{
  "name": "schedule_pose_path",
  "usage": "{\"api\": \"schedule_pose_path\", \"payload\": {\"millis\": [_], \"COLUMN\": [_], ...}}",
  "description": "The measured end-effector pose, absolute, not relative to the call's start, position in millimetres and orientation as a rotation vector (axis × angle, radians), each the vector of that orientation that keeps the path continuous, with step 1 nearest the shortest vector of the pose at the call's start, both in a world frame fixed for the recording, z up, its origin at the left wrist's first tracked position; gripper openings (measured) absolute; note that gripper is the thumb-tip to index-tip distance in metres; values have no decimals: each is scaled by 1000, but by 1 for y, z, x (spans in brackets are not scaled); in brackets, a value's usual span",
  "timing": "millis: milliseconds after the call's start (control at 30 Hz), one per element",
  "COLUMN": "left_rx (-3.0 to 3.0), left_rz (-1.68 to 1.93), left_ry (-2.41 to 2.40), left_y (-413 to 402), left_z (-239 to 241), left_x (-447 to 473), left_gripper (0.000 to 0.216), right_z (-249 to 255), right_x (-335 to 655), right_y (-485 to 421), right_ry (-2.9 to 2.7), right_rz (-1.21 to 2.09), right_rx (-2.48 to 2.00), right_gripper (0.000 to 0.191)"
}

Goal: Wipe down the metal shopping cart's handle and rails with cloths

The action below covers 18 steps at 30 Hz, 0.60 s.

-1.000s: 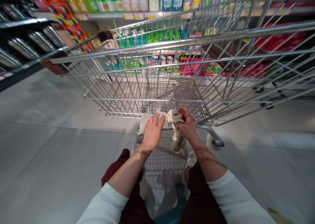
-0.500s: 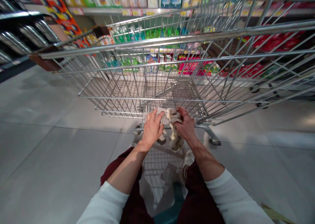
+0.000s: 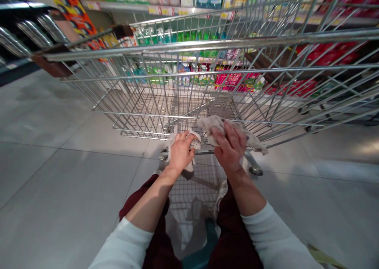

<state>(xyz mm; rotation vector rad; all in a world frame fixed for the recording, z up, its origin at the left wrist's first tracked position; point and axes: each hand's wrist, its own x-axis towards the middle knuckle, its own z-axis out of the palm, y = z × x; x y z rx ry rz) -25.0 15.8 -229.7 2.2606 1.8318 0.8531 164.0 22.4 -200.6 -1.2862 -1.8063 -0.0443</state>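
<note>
Wiping seems to be the step. One pale rag (image 3: 211, 123) is against the low side of the cart (image 3: 207, 45), gripped by the right hand (image 3: 231, 143). The left hand (image 3: 180, 153) holds a second rag (image 3: 196, 142) tight on the cart's bottom edge. The next rub calls for care round thin bars (image 3: 162, 116). Floor (image 3: 89, 182) spreads beside the cart, giving room; shelves (image 3: 130, 6) stand behind it.

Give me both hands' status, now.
Left hand: bent over a pale cloth; closed or not, cannot tell.
Right hand: on a second pale cloth, fingers blurred; closed or not, cannot tell.
</note>
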Motion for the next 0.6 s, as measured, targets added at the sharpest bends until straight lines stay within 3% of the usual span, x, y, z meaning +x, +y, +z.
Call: {"api": "schedule_pose_path", "payload": {"millis": [200, 433, 600], "left_rx": [2288, 2263, 2125], "left_rz": [844, 821, 892], "left_ry": [1848, 1876, 1930], "left_y": [16, 19, 17], "left_z": [-231, -231, -232], "left_x": [-26, -26, -25], "left_gripper": [43, 40, 47], "right_z": [-228, -257, -251], "right_x": [142, 143, 143], "right_y": [36, 22, 20], "right_ry": [-2046, -2270, -2306], "right_rz": [68, -35, -118], "right_rx": [-1174, -1104, -1179], "right_gripper": [44, 55, 50]}}
